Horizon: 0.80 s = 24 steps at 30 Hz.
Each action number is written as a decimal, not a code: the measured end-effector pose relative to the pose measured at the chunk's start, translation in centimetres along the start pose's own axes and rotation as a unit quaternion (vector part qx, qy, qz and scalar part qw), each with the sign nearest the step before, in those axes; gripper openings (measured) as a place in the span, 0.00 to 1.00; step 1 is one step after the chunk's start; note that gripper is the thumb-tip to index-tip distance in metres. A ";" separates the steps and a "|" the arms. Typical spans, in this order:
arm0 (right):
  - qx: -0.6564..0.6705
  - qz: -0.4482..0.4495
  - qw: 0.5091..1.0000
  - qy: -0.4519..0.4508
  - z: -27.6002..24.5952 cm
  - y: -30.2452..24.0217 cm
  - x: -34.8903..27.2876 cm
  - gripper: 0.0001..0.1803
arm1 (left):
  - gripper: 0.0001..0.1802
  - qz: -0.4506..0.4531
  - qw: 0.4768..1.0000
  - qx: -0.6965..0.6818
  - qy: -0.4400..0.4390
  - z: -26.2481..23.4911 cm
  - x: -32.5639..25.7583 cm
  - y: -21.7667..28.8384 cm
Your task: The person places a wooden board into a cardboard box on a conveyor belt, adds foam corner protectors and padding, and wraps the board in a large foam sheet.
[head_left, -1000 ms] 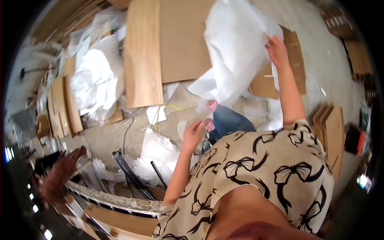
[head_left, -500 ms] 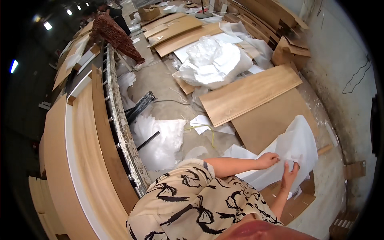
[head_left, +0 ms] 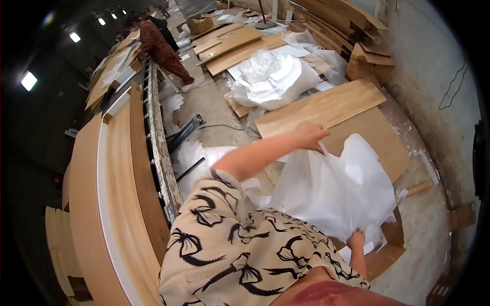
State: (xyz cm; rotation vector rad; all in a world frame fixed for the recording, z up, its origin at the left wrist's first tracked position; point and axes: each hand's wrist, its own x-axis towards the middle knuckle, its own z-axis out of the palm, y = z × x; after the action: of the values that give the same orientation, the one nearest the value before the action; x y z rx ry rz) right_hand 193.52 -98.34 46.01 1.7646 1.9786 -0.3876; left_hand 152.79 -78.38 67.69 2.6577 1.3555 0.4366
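Note:
A thin white foam sheet (head_left: 326, 188) hangs stretched between my two hands. My left hand (head_left: 310, 136) is raised out in front and pinches the sheet's upper edge, which is drawn into a taut fold below the fingers. Lower and nearer my body, my right hand (head_left: 356, 238) is closed on the sheet's lower part; its fingertips are partly hidden in the folds. Under the sheet is an open cardboard box (head_left: 385, 261), with white pieces showing inside. Beyond the sheet lie a wood-grain panel (head_left: 306, 113) and a flat brown board (head_left: 375, 130).
To my left runs a roller conveyor (head_left: 155, 137) carrying a long wood-grain panel (head_left: 122, 168) with cardboard edging. A bundle of white wrapping (head_left: 275, 81) sits farther ahead. A person (head_left: 161, 48) bends over the conveyor's far end. A stained wall (head_left: 434, 76) stands at the right.
My left hand has swung forward and up, pulling the foam sheet's edge with it. My right hand has come down towards the box, and the sheet is spread wider between them.

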 end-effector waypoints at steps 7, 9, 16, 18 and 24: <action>-0.157 0.180 0.946 -0.218 9.7 19.2 -13.2 0.13 | 0.16 -0.364 0.908 0.154 0.138 -14.2 -0.8 -11.8; -0.164 0.319 0.920 -0.161 6.2 22.2 -17.3 0.12 | 0.16 -0.474 0.816 0.157 0.290 -21.2 -5.6 -13.5; 0.133 0.638 0.754 -0.082 -0.4 28.2 -25.6 0.24 | 0.35 -0.586 0.619 0.259 0.454 -35.7 -24.4 -16.0; 0.163 0.543 0.823 0.043 0.8 27.6 -23.6 0.23 | 0.37 -0.586 0.674 0.115 0.436 -33.4 -23.0 -15.8; 0.236 0.124 0.949 0.168 -3.1 12.7 -7.8 0.21 | 0.38 -0.518 0.793 0.243 0.208 -30.3 -25.3 -17.0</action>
State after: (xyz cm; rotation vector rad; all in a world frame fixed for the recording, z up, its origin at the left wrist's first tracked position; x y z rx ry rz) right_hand 206.14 -101.72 53.74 2.4949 1.9563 -0.5380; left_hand 116.15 -89.36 87.35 1.6096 3.0676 0.5572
